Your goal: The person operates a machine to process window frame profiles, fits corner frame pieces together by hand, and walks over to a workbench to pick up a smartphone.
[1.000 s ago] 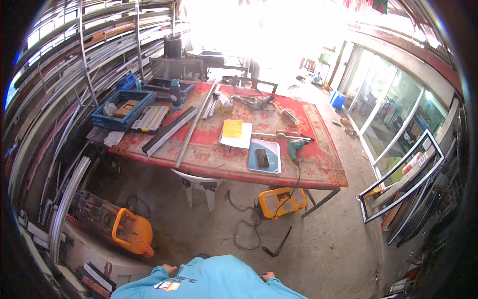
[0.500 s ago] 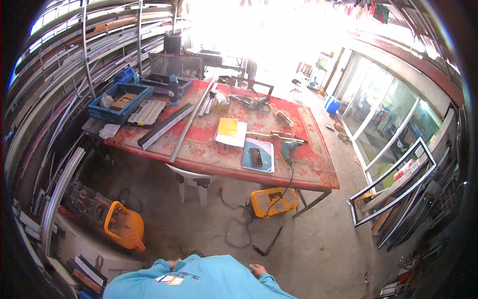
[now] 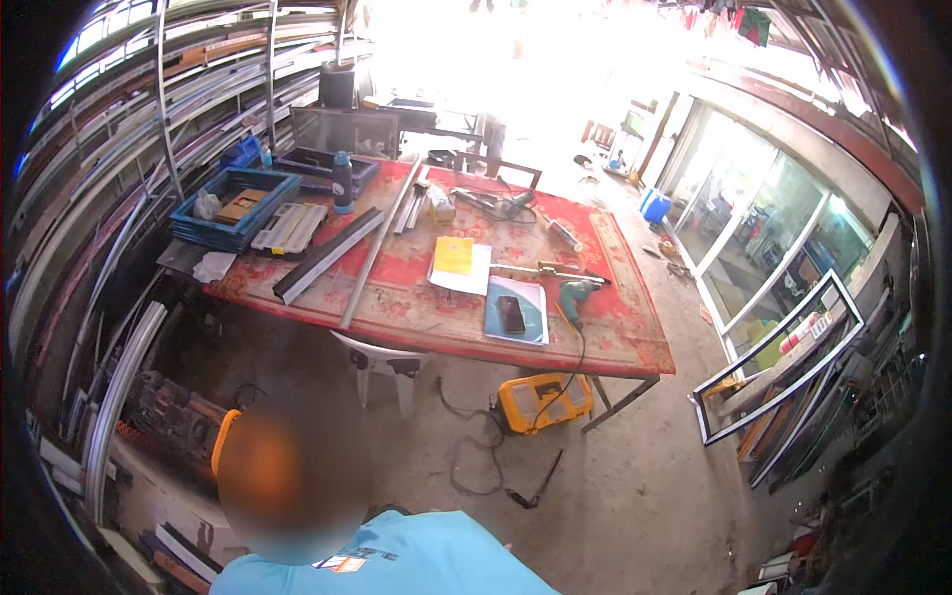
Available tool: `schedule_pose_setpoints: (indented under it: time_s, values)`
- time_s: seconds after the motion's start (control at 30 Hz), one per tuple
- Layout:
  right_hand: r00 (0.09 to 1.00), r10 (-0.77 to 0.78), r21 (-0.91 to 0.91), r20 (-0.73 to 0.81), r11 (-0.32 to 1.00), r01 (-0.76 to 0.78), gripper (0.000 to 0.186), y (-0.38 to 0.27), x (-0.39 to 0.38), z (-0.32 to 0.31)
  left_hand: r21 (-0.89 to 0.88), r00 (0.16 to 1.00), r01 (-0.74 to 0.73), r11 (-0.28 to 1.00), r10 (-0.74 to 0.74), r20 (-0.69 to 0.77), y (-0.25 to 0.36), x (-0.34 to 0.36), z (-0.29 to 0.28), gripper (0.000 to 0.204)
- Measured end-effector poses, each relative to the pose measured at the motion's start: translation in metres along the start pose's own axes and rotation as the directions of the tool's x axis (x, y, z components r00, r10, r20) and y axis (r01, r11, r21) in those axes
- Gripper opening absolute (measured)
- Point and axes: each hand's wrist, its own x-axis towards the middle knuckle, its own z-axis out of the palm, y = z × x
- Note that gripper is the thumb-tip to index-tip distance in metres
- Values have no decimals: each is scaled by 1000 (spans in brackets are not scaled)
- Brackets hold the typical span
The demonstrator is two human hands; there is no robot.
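Green drill (image 3: 573, 294) lies on the red tabletop (image 3: 635, 347) beside a dark phone (image 3: 512, 314); we cannot see our hands.

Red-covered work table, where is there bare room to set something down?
On the red-covered work table, free patches lie along the near edge between the long grey metal bar and the pale blue sheet, and right of the green power drill. The blue tray end is crowded.

All that shows of me is my light blue shirt (image 3: 416, 560), bulging up from the near edge. On its left chest sits a small patch (image 3: 337, 563), white and orange with red in it. No sleeves or hands in sight.
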Motion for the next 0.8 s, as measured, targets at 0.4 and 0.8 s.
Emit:
schedule_pose_setpoints:
  time_s: [0.4, 0.8]
  values:
    - [799, -522, 673, 298, 708, 212, 75, -76, -6, 34, 623, 750, -19, 782, 423, -509, 163, -109, 71, 63]
    - [941, -150, -632, -305, 771, -81, 42, 217, 109, 30, 954, 879, 38, 297, 444, -173, 151, -126, 17, 56]
